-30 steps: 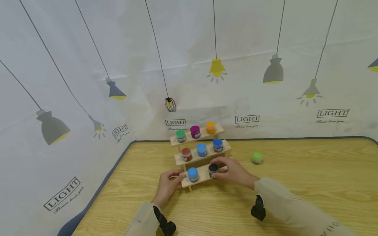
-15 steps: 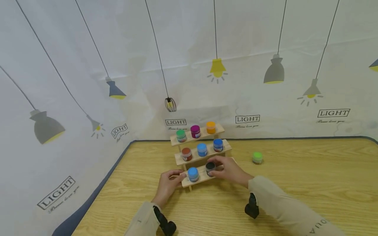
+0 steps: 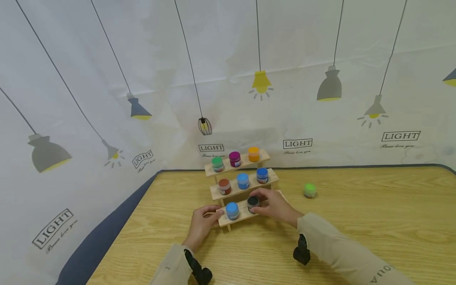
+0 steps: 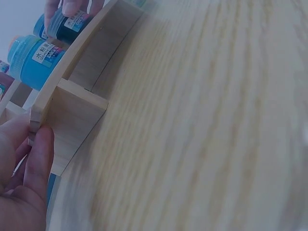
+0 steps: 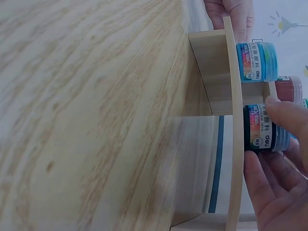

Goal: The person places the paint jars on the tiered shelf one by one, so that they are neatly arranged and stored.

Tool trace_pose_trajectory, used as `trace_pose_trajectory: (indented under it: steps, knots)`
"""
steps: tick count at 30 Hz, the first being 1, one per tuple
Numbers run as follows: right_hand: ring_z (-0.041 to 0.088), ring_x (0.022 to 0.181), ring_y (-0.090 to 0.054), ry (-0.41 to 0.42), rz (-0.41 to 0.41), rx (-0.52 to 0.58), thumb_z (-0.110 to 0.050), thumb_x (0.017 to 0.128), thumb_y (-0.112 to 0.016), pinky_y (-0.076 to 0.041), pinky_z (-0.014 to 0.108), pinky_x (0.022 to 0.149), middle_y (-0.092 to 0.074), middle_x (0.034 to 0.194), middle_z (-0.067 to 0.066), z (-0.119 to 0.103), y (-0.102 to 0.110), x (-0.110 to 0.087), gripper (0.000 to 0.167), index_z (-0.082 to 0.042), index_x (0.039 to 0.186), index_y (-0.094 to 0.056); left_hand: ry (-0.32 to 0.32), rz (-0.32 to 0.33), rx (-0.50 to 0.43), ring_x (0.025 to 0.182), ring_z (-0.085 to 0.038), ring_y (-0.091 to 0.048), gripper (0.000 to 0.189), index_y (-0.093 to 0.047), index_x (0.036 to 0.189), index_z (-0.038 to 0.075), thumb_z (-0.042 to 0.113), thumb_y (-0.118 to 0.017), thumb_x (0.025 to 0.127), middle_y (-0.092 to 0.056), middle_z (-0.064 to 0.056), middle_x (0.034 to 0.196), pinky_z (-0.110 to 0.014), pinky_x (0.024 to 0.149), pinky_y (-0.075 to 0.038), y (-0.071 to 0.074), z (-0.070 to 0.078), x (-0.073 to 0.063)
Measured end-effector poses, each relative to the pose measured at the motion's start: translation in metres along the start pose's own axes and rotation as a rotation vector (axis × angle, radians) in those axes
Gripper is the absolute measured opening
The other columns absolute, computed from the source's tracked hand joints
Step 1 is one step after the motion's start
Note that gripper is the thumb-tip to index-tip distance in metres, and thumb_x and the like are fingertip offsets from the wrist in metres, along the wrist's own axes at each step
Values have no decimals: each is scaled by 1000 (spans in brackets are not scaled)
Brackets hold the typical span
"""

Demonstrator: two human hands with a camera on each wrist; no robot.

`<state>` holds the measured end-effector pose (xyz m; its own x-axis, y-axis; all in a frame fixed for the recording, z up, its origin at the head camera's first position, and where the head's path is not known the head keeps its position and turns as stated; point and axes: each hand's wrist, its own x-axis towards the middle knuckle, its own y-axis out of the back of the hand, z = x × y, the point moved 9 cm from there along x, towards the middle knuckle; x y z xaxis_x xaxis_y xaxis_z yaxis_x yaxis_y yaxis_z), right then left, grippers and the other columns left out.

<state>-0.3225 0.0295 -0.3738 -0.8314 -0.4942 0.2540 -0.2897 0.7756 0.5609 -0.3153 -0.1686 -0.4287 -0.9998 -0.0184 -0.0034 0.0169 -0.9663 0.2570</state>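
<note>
My right hand (image 3: pixel 274 206) holds a black paint jar (image 5: pixel 258 128) between thumb and fingers, its base on the lowest step of a three-tier wooden stand (image 3: pixel 246 213). With thumb and fingers my left hand (image 3: pixel 202 222) pinches the left end of that same step; the left wrist view shows the grip at the board's corner (image 4: pixel 39 113). Left of the black jar stands a light blue paint jar (image 3: pixel 232 211). On the middle step sit a brown jar (image 3: pixel 224 186), another light blue jar (image 3: pixel 243 181) and a dark blue jar (image 3: pixel 262 175).
The top step bears a green jar (image 3: pixel 217 164), a purple jar (image 3: pixel 235 158) and an orange jar (image 3: pixel 254 154). A lime green jar (image 3: pixel 310 190) stands on the wooden table (image 3: pixel 374 213), right of the stand. Behind it hangs a lamp-printed cloth (image 3: pixel 303 51).
My right hand has slid the black jar a little to the left along the lowest step, closer to the light blue jar. My left hand keeps its grip on the step's end.
</note>
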Motion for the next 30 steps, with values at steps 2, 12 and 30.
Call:
trace_pose_trajectory:
  steps: [2, 12, 30]
  knots:
    - [24, 91, -55, -13, 8, 5, -10, 76, -70, -50, 30, 72, -59, 97, 8, 0, 0, 0, 36, 1, 108, -56, 0, 3, -2, 79, -16, -61, 34, -63, 103, -2, 23, -66, 81, -60, -13, 104, -29, 66, -52, 0, -1, 0]
    - [26, 95, -54, -56, 8, 52, -8, 75, -70, -49, 33, 77, -56, 101, 9, 5, -1, -4, 43, 2, 113, -52, -5, 6, 0, 79, -16, -61, 32, -63, 103, -2, 21, -65, 81, -60, -13, 103, -29, 67, -52, 0, -1, 1]
    - [29, 92, -56, -101, 50, 54, -10, 80, -66, -50, 31, 74, -56, 106, 19, 19, 36, -32, 44, 5, 118, -48, -8, 8, -8, 79, -16, -61, 31, -63, 103, -2, 20, -65, 82, -60, -13, 104, -29, 67, -52, 1, -2, 0]
